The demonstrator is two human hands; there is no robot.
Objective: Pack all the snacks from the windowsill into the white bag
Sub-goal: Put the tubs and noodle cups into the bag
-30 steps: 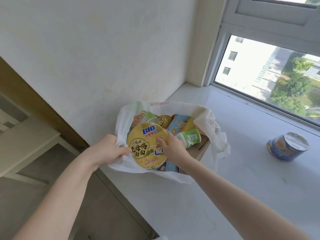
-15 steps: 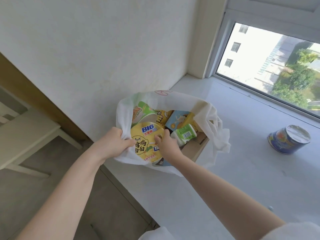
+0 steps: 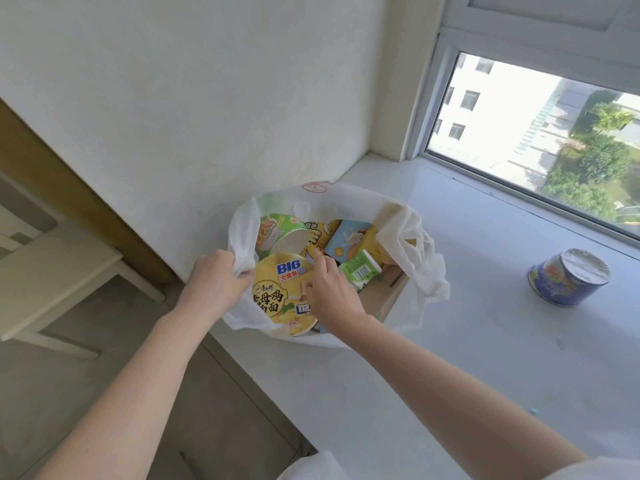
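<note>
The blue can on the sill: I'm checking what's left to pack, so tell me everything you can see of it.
The blue can is short and round, metal by its look, with a blue printed label bearing yellow and red artwork too small to read. Its silvery flat end faces up and toward the window, so it sits tilted or on its side. It lies alone on the white windowsill, well right of the white bag, outside it. Neither hand touches it.

One head-worn camera looks forward and steeply down, close over the windowsill [image 3: 485, 341] corner by the window [image 3: 540, 140].
</note>
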